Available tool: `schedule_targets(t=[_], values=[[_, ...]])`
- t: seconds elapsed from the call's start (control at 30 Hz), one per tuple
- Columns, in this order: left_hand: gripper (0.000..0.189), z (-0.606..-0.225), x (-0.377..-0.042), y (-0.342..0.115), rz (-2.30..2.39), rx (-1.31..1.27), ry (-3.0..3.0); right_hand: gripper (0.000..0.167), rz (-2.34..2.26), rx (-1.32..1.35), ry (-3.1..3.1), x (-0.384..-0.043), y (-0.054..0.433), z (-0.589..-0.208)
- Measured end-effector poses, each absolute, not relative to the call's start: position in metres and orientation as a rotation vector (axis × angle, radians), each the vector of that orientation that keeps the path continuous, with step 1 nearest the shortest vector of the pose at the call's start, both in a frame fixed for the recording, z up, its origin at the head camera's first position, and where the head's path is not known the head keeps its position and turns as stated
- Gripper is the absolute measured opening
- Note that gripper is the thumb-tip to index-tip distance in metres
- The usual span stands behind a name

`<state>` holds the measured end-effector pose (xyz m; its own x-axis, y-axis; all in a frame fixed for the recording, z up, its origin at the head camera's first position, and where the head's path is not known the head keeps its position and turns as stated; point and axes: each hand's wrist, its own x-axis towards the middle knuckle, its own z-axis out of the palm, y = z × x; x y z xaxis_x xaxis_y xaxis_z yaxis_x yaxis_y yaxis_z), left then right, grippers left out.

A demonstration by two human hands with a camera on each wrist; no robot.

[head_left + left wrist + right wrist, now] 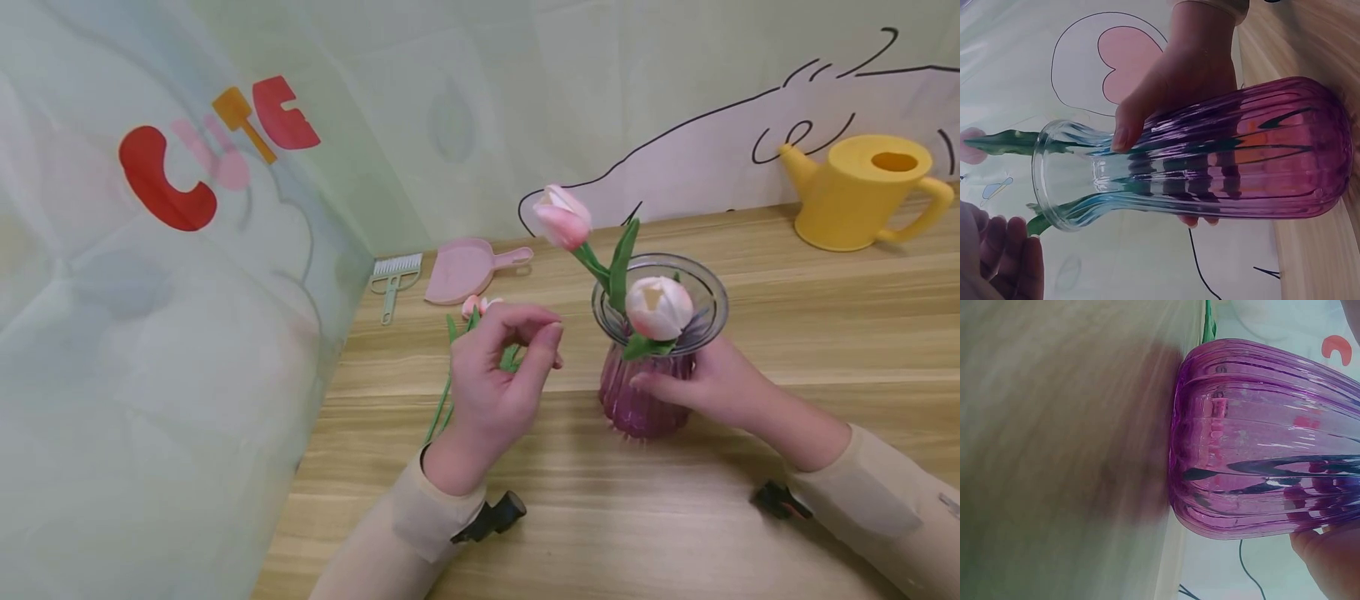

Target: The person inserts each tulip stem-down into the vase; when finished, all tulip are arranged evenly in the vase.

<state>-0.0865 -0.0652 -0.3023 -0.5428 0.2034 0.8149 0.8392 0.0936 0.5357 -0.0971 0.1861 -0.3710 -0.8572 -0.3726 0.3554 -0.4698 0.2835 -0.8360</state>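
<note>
My right hand (726, 385) grips a ribbed glass vase (637, 392) around its side, thumb across the front. The vase is clear at the flared rim and purple toward its base, upright at the wooden table. Two artificial tulips are in it: a pink one (562, 218) stands tall at the left, and a pale pink-white one (660, 308) sits low over the rim. Their green stems show through the glass in the left wrist view. My left hand (501, 392) hovers left of the vase, fingers loosely bent, thumb near the index fingertip, with nothing visible between them.
More tulips (472, 308) with green stems lie on the table (585, 517), partly hidden behind my left hand. A pink dustpan (463, 273) and a small green brush (392, 283) lie at the back left. A yellow watering can (851, 200) stands back right, by the printed curtain.
</note>
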Motion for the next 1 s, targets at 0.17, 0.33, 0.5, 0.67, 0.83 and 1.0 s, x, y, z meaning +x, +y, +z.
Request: schedule_targets(t=[0.17, 0.33, 0.5, 0.67, 0.83, 1.0], values=[[0.005, -0.301, -0.088, -0.068, -1.458, -1.022, -1.847, 0.07, 1.647, 0.814, -2.416, -0.097, 0.186, -0.372], [0.005, -0.301, -0.091, -0.071, -1.4, -1.027, -1.95, 0.071, 1.649, 0.811, -2.395, -0.098, 0.186, -0.372], [0.006, -0.305, -0.097, -0.072, -1.338, -1.011, -2.067, 0.071, 1.649, 0.809, -2.405, -0.098, 0.186, -0.373], [0.006, -0.31, -0.102, -0.075, -1.343, -0.974, -2.15, 0.07, 1.645, 0.81, -2.423, -0.098, 0.186, -0.372], [0.006, -0.313, -0.104, -0.075, -1.316, -0.987, -2.199, 0.069, 1.647, 0.817, -2.415, -0.098, 0.186, -0.371], [0.004, -0.314, -0.104, -0.073, -1.23, -1.015, -2.247, 0.07, 1.654, 0.823, -2.403, -0.098, 0.186, -0.371]])
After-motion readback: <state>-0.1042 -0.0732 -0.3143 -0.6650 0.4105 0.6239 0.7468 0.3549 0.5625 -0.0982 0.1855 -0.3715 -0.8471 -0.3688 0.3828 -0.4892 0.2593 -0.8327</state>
